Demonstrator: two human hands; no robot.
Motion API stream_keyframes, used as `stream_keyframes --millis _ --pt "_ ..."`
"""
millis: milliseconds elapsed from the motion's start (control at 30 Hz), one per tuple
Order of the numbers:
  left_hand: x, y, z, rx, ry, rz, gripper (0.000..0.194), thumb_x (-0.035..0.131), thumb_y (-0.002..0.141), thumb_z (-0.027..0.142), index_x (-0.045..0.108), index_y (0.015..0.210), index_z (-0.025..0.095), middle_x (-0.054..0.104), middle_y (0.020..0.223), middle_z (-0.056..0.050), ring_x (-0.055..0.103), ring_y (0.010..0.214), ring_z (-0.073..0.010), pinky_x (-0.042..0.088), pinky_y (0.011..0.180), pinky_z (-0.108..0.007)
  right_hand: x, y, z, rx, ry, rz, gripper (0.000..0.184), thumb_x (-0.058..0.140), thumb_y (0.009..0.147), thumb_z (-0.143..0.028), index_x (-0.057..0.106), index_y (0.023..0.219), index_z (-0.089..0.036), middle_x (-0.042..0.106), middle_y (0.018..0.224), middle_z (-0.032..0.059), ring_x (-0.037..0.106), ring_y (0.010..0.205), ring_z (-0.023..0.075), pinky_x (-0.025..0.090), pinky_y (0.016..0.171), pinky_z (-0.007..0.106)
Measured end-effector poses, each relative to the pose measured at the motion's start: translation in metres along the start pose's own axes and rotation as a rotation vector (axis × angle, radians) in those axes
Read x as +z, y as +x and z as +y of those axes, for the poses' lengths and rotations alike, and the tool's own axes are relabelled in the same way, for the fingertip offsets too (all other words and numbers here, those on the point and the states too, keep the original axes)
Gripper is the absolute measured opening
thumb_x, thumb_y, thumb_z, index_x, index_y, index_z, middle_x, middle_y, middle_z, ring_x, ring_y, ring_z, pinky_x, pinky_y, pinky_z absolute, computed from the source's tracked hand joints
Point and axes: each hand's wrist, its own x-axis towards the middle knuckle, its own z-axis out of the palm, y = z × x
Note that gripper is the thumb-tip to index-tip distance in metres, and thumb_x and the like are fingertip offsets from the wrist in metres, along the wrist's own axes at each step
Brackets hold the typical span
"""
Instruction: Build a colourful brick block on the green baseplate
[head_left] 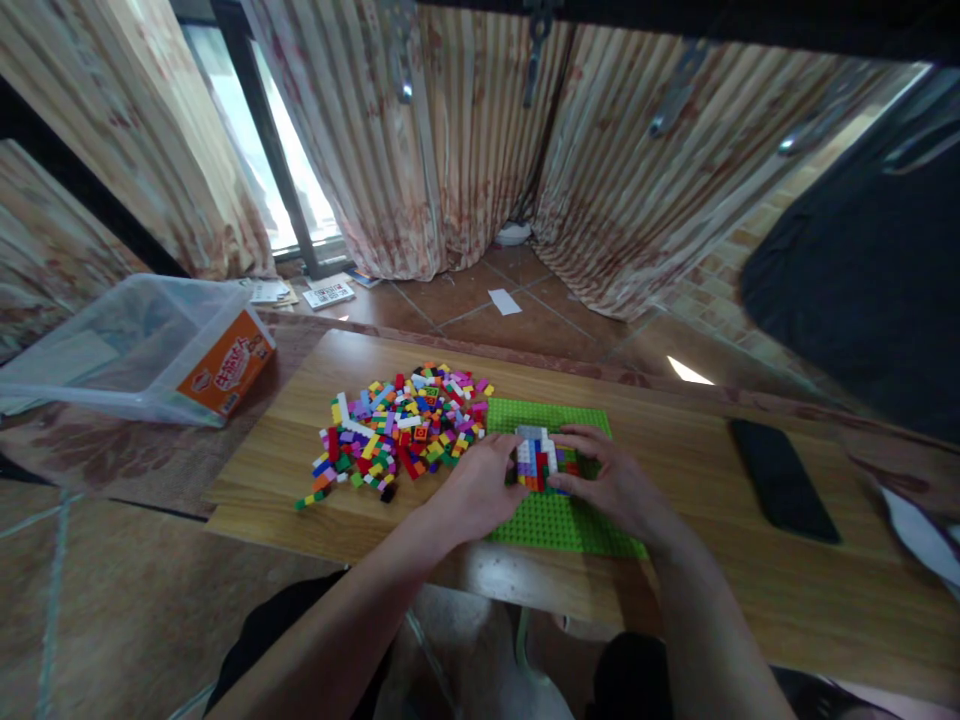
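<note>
A small multicoloured build of toy bricks [534, 460], with white, grey, blue, orange and red pieces, stands on a green studded baseplate [551, 525]. My left hand [484, 485] closes on the build's left side, fingers at the back and thumb towards the front. From the right, my right hand [604, 475] grips it with thumb and fingers bent around its edge. More coloured bricks show in the shadow under the right palm. Part of the build is hidden by the fingers.
Left of the baseplate, a wide pile of loose bricks [405, 425] covers the wooden table [285, 420]. A black phone [784, 480] lies at the right. Beyond the table's left end stands a clear plastic bin [150, 340] with an orange label. Striped curtains [480, 150] hang behind.
</note>
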Motion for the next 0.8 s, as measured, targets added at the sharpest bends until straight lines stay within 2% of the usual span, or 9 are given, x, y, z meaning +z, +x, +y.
stream_keyframes --millis 133,200,300,400,533,667,733,800 --pt "0.004 0.002 0.0 -0.002 0.03 0.02 0.047 0.063 0.071 0.008 0.06 0.118 0.012 0.067 0.111 -0.013 0.065 0.094 -0.0235 0.053 0.087 -0.039 -0.007 0.0 0.004 0.112 0.12 0.034 0.068 0.081 0.065 -0.041 0.061 0.128 -0.027 0.066 0.122 0.0097 0.064 0.108 0.028 0.052 0.092 0.048" --pt "0.006 0.004 0.0 0.009 0.028 0.031 0.046 0.062 0.073 0.008 0.059 0.118 0.013 0.067 0.111 -0.013 0.065 0.096 -0.0236 0.053 0.089 -0.04 -0.01 0.003 0.007 0.166 0.177 0.081 0.072 0.081 0.064 -0.042 0.059 0.13 -0.025 0.066 0.121 0.011 0.066 0.103 0.0274 0.055 0.086 0.046" --pt "0.011 0.01 -0.004 0.04 0.015 0.037 0.046 0.059 0.073 0.006 0.059 0.118 0.015 0.067 0.111 -0.011 0.065 0.097 -0.023 0.054 0.09 -0.039 -0.013 0.007 0.008 0.185 0.191 0.183 0.06 0.074 0.07 -0.043 0.062 0.124 -0.021 0.068 0.117 0.0125 0.068 0.098 0.0254 0.057 0.081 0.042" --pt "0.018 0.016 -0.012 0.086 -0.003 0.047 0.052 0.057 0.073 0.003 0.056 0.124 0.015 0.065 0.116 -0.011 0.064 0.101 -0.022 0.054 0.092 -0.038 -0.014 0.012 0.005 0.21 0.13 0.308 0.045 0.063 0.079 -0.043 0.068 0.115 -0.017 0.073 0.104 0.0117 0.069 0.088 0.0227 0.056 0.078 0.039" --pt "0.021 0.018 -0.014 0.132 0.01 0.061 0.052 0.054 0.075 0.003 0.056 0.125 0.015 0.064 0.12 -0.011 0.064 0.103 -0.0211 0.053 0.094 -0.037 -0.013 0.013 -0.002 0.239 0.03 0.452 0.039 0.057 0.082 -0.044 0.072 0.104 -0.015 0.075 0.094 0.0109 0.07 0.081 0.0224 0.056 0.074 0.037" --pt "0.012 0.013 -0.005 0.147 0.082 0.094 0.045 0.051 0.078 0.006 0.059 0.122 0.012 0.068 0.11 -0.012 0.066 0.097 -0.022 0.055 0.09 -0.037 -0.003 0.013 -0.015 0.16 -0.068 0.579 0.033 0.058 0.083 -0.043 0.074 0.096 -0.017 0.075 0.09 0.0096 0.07 0.077 0.0224 0.054 0.073 0.036" --pt "0.001 0.009 -0.002 0.13 0.109 0.17 0.041 0.048 0.081 0.008 0.06 0.121 0.013 0.069 0.108 -0.012 0.067 0.096 -0.022 0.055 0.09 -0.037 0.008 0.014 -0.026 0.071 -0.087 0.596 0.031 0.056 0.085 -0.042 0.074 0.091 -0.018 0.075 0.088 0.0084 0.069 0.077 0.0213 0.054 0.073 0.034" --pt "-0.014 0.006 -0.002 0.099 0.102 0.278 0.038 0.049 0.083 0.009 0.062 0.117 0.016 0.07 0.109 -0.01 0.067 0.097 -0.0208 0.054 0.09 -0.036 0.023 0.015 -0.039 -0.038 -0.084 0.56 0.028 0.056 0.087 -0.041 0.073 0.089 -0.02 0.074 0.089 0.0068 0.068 0.079 0.0203 0.053 0.075 0.034"
